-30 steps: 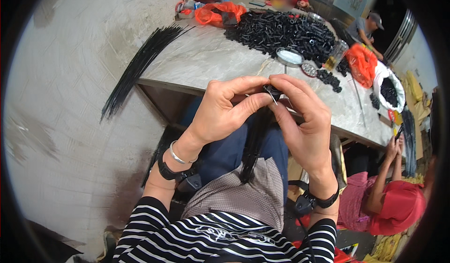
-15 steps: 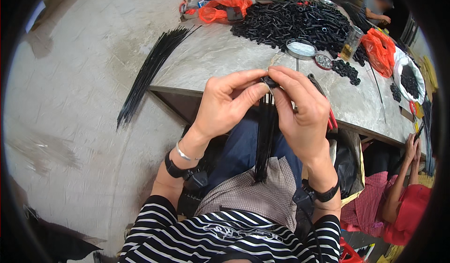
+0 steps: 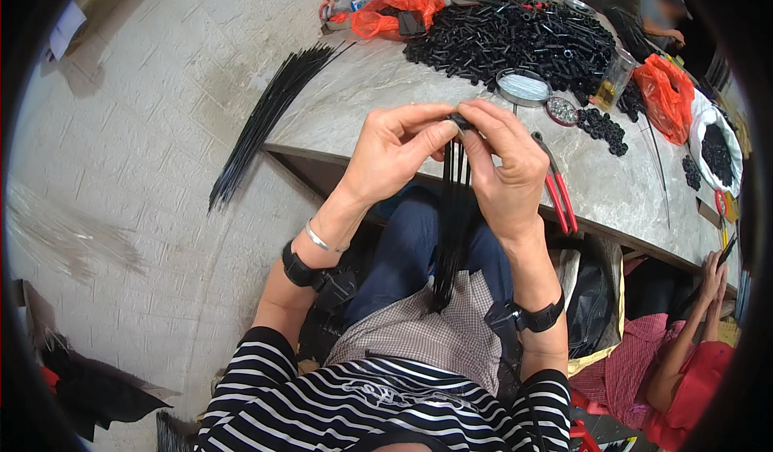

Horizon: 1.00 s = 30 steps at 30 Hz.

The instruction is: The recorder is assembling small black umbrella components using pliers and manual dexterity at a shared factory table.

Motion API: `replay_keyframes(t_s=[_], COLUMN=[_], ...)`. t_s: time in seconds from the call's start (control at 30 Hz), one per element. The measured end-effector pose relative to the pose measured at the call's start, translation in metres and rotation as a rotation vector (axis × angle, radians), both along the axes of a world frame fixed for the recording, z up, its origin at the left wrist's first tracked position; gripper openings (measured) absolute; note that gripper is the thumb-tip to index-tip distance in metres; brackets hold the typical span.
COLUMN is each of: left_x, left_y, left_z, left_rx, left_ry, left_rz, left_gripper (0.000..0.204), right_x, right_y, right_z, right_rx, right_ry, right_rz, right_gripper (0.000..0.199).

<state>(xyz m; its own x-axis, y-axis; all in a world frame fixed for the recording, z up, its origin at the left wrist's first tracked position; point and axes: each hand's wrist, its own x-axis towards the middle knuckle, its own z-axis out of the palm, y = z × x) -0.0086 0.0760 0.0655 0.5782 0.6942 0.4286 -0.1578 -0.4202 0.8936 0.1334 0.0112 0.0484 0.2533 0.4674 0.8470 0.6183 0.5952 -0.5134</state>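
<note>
The left hand [image 3: 394,150] and the right hand [image 3: 503,170] pinch together the top of a bundle of black rods [image 3: 452,226] (thin ones), which hangs down to the lap, just before the table [image 3: 386,97] edge; red pliers [image 3: 557,190] lie near

Worn on the head, the left one of a side-by-side pair, and looked steeply down over a black-and-white striped top [image 3: 378,408] toward the lap. Faced forward and down at the pale grey stone-topped work table [image 3: 386,89], whose near edge bent across the middle of the frame. Sat close above the left hand [image 3: 394,158] and right hand [image 3: 503,170], raised together just short of that table edge. Took in, beyond the table's near edge, its whole top to the far side; left of the table, pale tiled floor [image 3: 137,154]. Edges curved strongly, dark at the rim. Only one view given, so nothing shared.
</note>
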Motion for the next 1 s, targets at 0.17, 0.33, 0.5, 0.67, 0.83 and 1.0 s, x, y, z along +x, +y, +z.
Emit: replay_keyframes(t_s=[0.17, 0.33, 0.5, 0.67, 0.83, 1.0], left_x=[0.001, -0.002, -0.015, -0.030, -0.042, -0.046], left_y=[-0.004, -0.002, 0.011, 0.016, 0.019, 0.014], left_z=[0.002, 0.009, 0.001, 0.003, -0.001, -0.002], left_rx=[0.048, 0.027, 0.059, 0.023, -0.226, -0.269], left_ry=[0.059, 0.082, 0.036, -0.006, -0.072, -0.114], left_rz=[0.025, -0.001, -0.029, -0.057, -0.154, -0.194], left_gripper=[0.030, 0.038, 0.035, 0.031, 0.030, 0.029], right_x=[0.003, -0.004, -0.023, -0.039, -0.047, -0.054], right_y=[-0.004, -0.002, 0.000, 0.002, 0.001, -0.010], right_z=[0.002, 0.006, 0.012, 0.018, 0.022, 0.022], right_rx=[0.007, -0.012, -0.105, -0.105, -0.167, -0.264], right_ry=[-0.158, -0.246, -0.203, -0.237, -0.189, 0.230], right_rz=[-0.113, -0.161, -0.140, -0.141, -0.080, 0.023], right_gripper=[0.026, 0.033, 0.033, 0.032, 0.030, 0.021])
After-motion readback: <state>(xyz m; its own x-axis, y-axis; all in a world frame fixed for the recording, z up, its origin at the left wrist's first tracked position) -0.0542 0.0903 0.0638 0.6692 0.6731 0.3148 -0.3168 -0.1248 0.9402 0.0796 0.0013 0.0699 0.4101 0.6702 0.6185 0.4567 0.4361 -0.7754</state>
